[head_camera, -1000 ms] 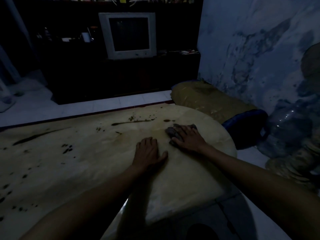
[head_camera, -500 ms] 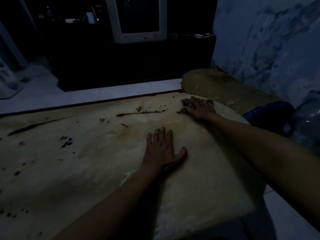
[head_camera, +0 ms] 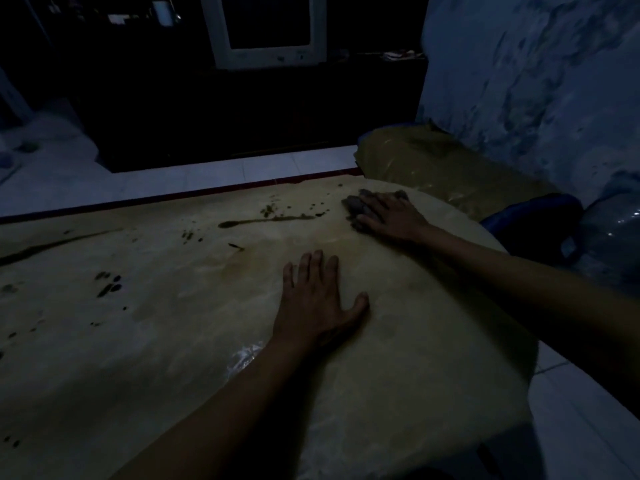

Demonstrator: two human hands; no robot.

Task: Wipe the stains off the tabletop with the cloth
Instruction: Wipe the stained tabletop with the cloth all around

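Her right hand [head_camera: 389, 216] lies spread flat over the dark cloth [head_camera: 354, 205], no grip closing round it, pressing it down near the counter's [head_camera: 166, 341] far edge. Left hand [head_camera: 317, 301] rests flat, fingers straight. Dark stains [head_camera: 266, 220] streak just left of the cloth.

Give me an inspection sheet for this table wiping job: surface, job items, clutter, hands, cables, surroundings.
Surface: tan tabletop, dark streaks and spots across its far and left parts; a long streak lies just left of the cloth.
Job's things: dark cloth near the far right edge.
Clutter: nothing seen on the table.
Hands: right hand presses flat on the cloth; left hand rests flat on bare tabletop.
Cables: nothing seen.
Surroundings: dim room; monitor on dark cabinet, covered cushion and water jug at right.
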